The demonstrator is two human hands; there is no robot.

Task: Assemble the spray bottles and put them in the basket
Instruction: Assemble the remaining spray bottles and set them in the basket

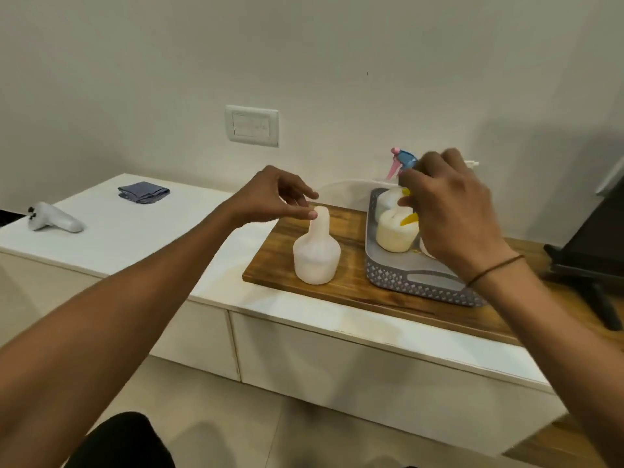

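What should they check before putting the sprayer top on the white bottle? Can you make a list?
1. White bottle upright on the wooden board: ok.
2. Bottle neck open, no top on it: ok.
3. Left hand steadying the bottle: not ok, fingers only at the neck tip, not gripping.
4. Right hand holding the blue and pink sprayer top: ok, though the grip is partly hidden.
5. Sprayer's tube straight and ready to go in: cannot tell, hidden by the hand.
6. Room in the grey basket for another bottle: ok, the front part is free.

Head view — forward, downward, near the counter (141, 244)
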